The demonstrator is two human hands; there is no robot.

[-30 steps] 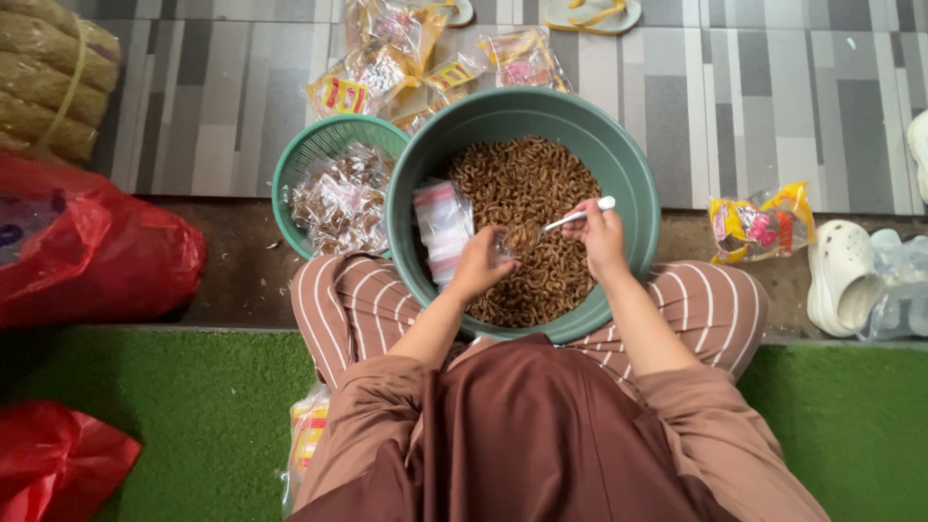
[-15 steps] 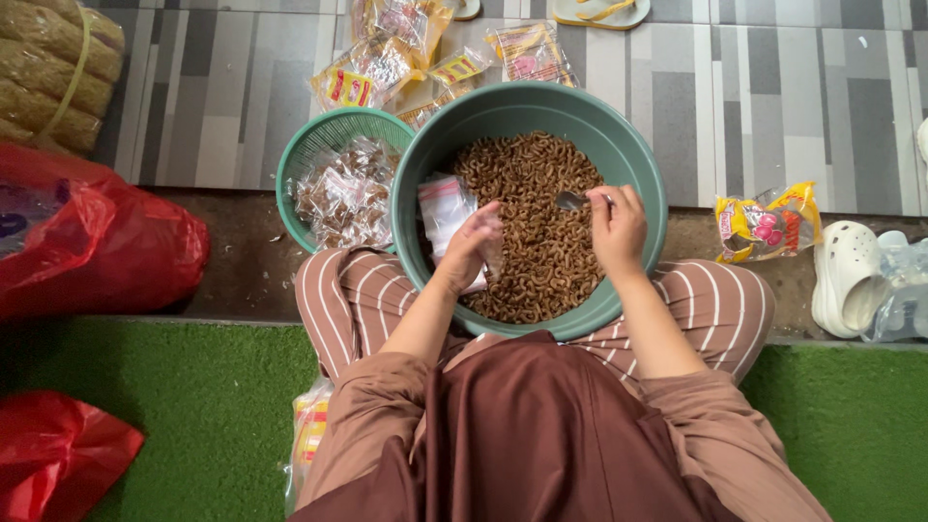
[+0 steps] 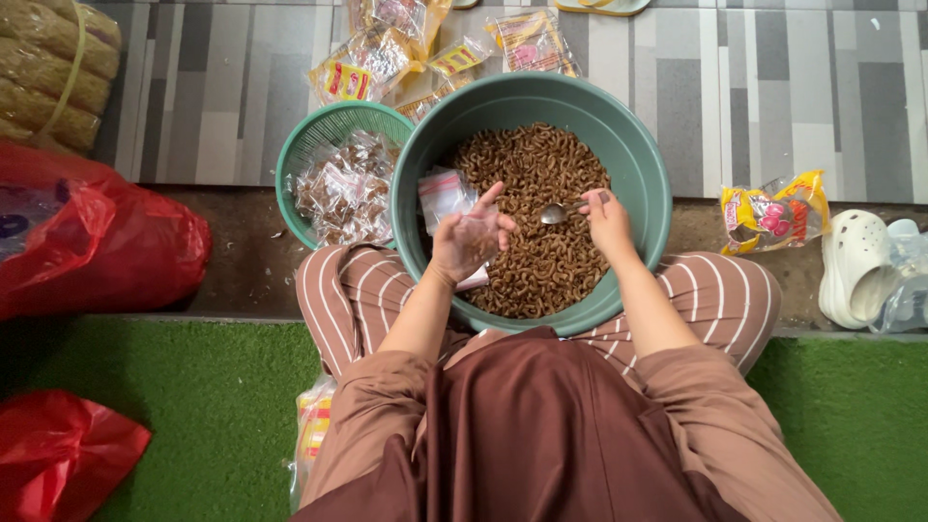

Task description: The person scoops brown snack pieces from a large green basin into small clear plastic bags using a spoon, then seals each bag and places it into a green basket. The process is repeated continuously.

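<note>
Compared with half a second ago, the right hand (image 3: 609, 220) has lifted the spoon (image 3: 561, 212) out of the brown curled snacks (image 3: 541, 193) and now grips it level, bowl turned toward the left hand (image 3: 469, 237). The left hand pinches a small clear bag (image 3: 476, 232) just beside the spoon, over the big green basin (image 3: 638, 164).

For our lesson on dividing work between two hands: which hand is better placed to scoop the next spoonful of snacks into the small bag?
Right. The right hand already holds the spoon over the snacks in the basin, while the left hand is occupied holding the small clear bag.
</note>
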